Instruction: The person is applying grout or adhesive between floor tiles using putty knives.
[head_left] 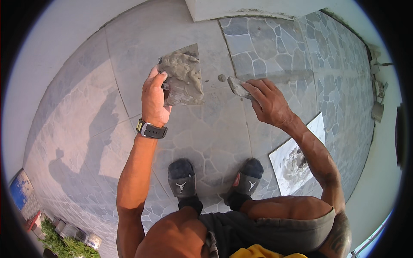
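My left hand (pixel 155 96) grips the left edge of a flat board (pixel 185 101), thumb on top. Thick wet grey mortar (pixel 183 66) is spread over the board's face. To the right, my right hand (pixel 269 102) is closed round a small flat tool (pixel 238 88) smeared with mortar; the fingers cover its handle, so its exact kind is hidden. Between the board and the tool shows a small dark lump of mortar (pixel 221 78); I cannot tell whether it is on the floor or in the air. The two hands are apart.
A white marbled tile (pixel 280 170) with mortar on it lies by my right forearm. The floor (pixel 202 137) has a stone pattern, sharper at upper right (pixel 269 47). A white wall corner (pixel 241 9) juts in ahead. My sandalled feet stand below the hands; plants (pixel 64 245) are at lower left.
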`<state>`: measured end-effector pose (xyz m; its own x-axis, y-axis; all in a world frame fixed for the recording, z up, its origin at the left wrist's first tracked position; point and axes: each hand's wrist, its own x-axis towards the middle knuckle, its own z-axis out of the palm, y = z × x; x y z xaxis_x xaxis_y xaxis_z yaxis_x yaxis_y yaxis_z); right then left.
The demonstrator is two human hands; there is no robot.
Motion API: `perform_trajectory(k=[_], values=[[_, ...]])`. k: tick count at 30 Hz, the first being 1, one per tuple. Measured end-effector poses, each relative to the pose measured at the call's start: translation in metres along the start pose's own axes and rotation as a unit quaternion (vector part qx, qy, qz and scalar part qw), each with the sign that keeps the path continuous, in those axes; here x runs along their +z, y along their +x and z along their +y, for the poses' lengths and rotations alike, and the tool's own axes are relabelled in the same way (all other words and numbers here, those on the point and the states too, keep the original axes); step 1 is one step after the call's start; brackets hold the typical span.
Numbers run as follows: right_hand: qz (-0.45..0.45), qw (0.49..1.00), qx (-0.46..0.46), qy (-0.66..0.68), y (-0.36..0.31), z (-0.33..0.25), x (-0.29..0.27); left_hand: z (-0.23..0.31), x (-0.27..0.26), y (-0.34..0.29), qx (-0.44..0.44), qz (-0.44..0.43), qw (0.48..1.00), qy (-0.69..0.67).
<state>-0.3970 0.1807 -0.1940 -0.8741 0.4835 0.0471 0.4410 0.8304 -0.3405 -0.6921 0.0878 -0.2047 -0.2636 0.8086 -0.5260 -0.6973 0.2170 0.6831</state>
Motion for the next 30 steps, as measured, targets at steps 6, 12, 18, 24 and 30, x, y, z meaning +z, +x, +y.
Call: perform_trajectory(k=[6,12,18,24,30], values=[[-0.091,0.989,0.002,-0.116,0.053,0.005,0.005,0.019,-0.012,-0.018,0.057,0.002,0.996,0.063],[-0.214,0.959,-0.013,-0.184,0.083,-0.017,0.033,0.011,-0.025,-0.032,0.051,0.002,0.997,0.060],[-0.204,0.942,-0.114,-0.239,0.049,-0.024,0.055,0.006,-0.039,-0.038,0.042,0.006,0.997,0.060],[-0.308,0.951,0.015,-0.033,0.061,0.001,-0.015,0.013,-0.043,-0.041,0.036,0.008,0.998,0.053],[-0.289,0.915,0.186,0.213,0.057,0.054,-0.054,0.012,-0.023,-0.038,0.028,0.020,0.998,0.056]])
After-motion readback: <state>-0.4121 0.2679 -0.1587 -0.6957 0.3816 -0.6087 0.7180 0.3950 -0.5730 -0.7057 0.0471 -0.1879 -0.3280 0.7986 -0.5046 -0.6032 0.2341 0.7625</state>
